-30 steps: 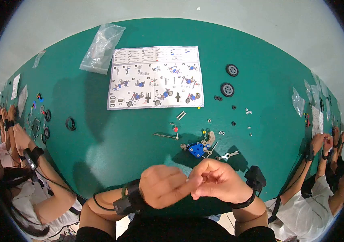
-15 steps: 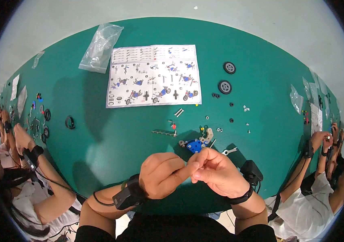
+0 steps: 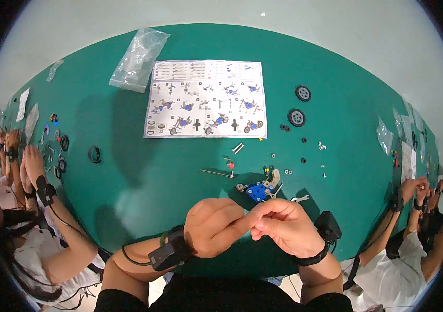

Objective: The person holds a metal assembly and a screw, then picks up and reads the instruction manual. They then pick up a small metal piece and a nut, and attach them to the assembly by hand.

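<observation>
My left hand [image 3: 213, 227] is closed, its fingers curled and their tips meeting those of my right hand. My right hand [image 3: 284, 227] is pinched, thumb against forefinger; whatever lies between the fingertips is too small or hidden. Just beyond them on the table rests a partly built blue and beige model [image 3: 259, 191]. Beside it on the right is a small metal wrench [image 3: 300, 198], partly behind my right hand. A thin metal strip [image 3: 216, 172] and a small red part [image 3: 230, 166] lie to the left of the model.
A printed instruction sheet [image 3: 206, 100] lies on the green table [image 3: 180, 166], with a clear plastic bag [image 3: 139, 60] at its left. Two wheels [image 3: 296, 117] and small nuts and screws [image 3: 322, 146] are at the right. A black ring-shaped item [image 3: 94, 154] sits left. Other people work at both sides.
The table and its things appear shifted slightly right and, near my hands, down in the view. My hands stay together, fingertips still meeting. A hand at the left has moved.
</observation>
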A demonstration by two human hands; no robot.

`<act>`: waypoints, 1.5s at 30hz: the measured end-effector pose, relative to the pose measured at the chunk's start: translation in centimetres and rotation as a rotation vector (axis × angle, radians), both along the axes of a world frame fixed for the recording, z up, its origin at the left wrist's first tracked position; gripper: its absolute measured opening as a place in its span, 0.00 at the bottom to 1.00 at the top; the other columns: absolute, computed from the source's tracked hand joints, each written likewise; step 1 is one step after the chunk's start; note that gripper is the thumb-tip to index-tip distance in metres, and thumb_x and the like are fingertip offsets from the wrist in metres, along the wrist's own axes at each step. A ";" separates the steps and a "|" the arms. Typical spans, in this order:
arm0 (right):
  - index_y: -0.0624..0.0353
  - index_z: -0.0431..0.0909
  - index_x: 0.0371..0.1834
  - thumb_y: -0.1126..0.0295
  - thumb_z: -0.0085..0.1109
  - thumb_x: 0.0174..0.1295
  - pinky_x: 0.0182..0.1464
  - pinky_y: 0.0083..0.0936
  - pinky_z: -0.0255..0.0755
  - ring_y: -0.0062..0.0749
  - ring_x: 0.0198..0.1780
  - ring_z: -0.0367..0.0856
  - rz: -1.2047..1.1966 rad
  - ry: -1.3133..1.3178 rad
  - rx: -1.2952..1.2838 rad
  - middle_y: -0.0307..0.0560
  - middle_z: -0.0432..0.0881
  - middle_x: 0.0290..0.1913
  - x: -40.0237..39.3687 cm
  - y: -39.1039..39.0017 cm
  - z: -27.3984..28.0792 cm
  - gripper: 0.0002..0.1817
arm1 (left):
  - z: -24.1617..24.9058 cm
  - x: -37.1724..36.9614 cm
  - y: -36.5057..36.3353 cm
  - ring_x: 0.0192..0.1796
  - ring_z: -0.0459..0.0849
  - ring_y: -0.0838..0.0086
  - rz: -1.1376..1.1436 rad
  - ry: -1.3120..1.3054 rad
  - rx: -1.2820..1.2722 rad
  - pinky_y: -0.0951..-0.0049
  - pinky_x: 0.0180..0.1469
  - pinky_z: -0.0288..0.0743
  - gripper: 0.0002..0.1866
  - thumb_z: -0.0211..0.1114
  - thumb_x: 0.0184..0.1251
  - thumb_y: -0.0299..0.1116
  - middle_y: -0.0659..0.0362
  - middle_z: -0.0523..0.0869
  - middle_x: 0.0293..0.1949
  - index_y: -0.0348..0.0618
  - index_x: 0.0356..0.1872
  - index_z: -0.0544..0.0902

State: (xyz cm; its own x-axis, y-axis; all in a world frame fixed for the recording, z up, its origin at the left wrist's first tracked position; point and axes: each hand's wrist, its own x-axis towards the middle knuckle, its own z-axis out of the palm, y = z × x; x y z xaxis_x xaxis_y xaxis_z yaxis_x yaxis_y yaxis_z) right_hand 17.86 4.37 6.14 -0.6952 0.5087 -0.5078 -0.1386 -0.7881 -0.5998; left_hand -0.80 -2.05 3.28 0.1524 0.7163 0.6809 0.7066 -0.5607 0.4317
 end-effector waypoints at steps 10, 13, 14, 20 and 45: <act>0.62 0.76 0.45 0.76 0.60 0.65 0.45 0.25 0.80 0.26 0.42 0.82 0.030 0.153 0.015 0.45 0.82 0.43 0.1 -0.4 -1.8 0.07 | -0.4 0.2 0.0 0.37 0.81 0.69 -0.009 -0.035 -0.003 0.72 0.36 0.75 0.22 0.67 0.42 0.28 0.61 0.80 0.35 0.41 0.45 0.85; 0.63 0.76 0.48 0.76 0.59 0.65 0.46 0.24 0.80 0.26 0.42 0.82 0.025 0.146 0.007 0.46 0.82 0.45 0.1 -0.3 -1.6 0.09 | -0.4 0.2 -0.1 0.38 0.81 0.69 0.007 -0.026 -0.015 0.72 0.36 0.76 0.21 0.67 0.43 0.28 0.61 0.80 0.36 0.41 0.45 0.85; 0.64 0.76 0.49 0.77 0.59 0.65 0.46 0.24 0.80 0.26 0.42 0.82 0.026 0.128 0.007 0.47 0.82 0.45 0.1 -0.3 -1.3 0.10 | -0.3 0.1 0.0 0.38 0.81 0.69 0.015 -0.025 -0.015 0.71 0.37 0.76 0.21 0.67 0.43 0.28 0.60 0.81 0.37 0.41 0.45 0.85; 0.66 0.77 0.49 0.77 0.58 0.65 0.46 0.24 0.80 0.28 0.42 0.83 0.023 0.061 -0.004 0.49 0.83 0.45 0.3 0.0 -0.9 0.10 | -0.4 0.0 -0.1 0.40 0.82 0.67 0.013 -0.032 -0.017 0.69 0.39 0.78 0.21 0.67 0.43 0.28 0.59 0.81 0.38 0.40 0.45 0.85; 0.62 0.76 0.47 0.77 0.57 0.66 0.47 0.23 0.80 0.27 0.42 0.83 -0.005 0.102 -0.039 0.45 0.82 0.41 0.2 -0.2 -1.7 0.08 | -0.2 0.2 0.1 0.38 0.79 0.69 0.047 -0.039 -0.052 0.71 0.39 0.74 0.25 0.67 0.38 0.27 0.63 0.78 0.34 0.45 0.46 0.87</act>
